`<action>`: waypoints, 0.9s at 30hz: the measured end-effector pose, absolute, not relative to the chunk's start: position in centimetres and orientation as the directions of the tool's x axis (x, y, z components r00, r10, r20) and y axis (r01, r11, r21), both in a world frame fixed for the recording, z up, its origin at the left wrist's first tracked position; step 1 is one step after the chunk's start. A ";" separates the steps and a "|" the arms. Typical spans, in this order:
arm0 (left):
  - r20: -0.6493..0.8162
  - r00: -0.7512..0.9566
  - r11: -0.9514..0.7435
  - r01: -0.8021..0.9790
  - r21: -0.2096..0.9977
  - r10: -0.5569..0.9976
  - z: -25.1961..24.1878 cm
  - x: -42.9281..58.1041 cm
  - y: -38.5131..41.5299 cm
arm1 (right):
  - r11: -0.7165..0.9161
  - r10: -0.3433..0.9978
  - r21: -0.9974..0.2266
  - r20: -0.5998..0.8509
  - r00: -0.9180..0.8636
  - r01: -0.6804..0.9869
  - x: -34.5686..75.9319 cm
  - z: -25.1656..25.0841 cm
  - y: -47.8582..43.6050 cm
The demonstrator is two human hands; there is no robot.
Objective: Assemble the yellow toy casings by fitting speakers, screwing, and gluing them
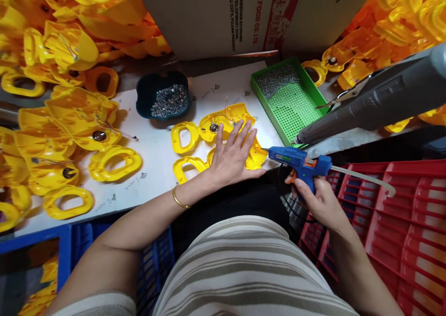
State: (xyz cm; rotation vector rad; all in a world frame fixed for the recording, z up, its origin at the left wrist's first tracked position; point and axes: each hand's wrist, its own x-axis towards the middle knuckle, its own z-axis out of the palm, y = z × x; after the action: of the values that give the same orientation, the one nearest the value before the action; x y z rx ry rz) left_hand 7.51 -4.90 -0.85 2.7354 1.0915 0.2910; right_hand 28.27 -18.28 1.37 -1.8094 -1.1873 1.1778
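My right hand (318,195) grips a blue hot glue gun (296,161) with an orange trigger, and a pale glue stick (362,176) pokes out of its back. The nozzle is close to the right end of the nearer yellow plastic shell (257,157). Across that shell lies my left hand (232,155), its fingers spread and covering much of it. Just beyond, partly under the fingertips, is another yellow shell (205,125) with a round metal part and thin wires inside. Both shells have a ring-shaped end on the left.
A dark bowl of small screws (167,100) and a green tray of small metal pieces (285,97) stand behind. More yellow shells (80,116) crowd the left. A grey power tool (369,93) slants in from the right. Below are a red crate (393,213) and a blue crate (66,251).
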 end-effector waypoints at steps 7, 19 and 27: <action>0.122 0.720 -0.724 0.647 0.239 0.684 -1.0 7.5 -4.8 | -0.347 0.937 -0.868 -0.303 0.174 0.355 28.5 1.5 -18.1; 0.102 0.722 -0.718 0.642 0.268 0.684 -0.9 7.5 -4.7 | -0.326 0.945 -0.856 -0.282 0.166 0.401 28.9 1.8 -17.7; 0.103 0.721 -0.719 0.648 0.251 0.685 -1.0 7.3 -4.6 | -0.327 0.945 -0.785 -0.285 0.162 0.526 29.1 2.1 -18.4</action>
State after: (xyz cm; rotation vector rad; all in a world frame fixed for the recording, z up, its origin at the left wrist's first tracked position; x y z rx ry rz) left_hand 7.35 -4.62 -1.00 2.7276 1.0682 0.2795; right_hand 29.08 -18.41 2.09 -1.9267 -1.3902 1.0589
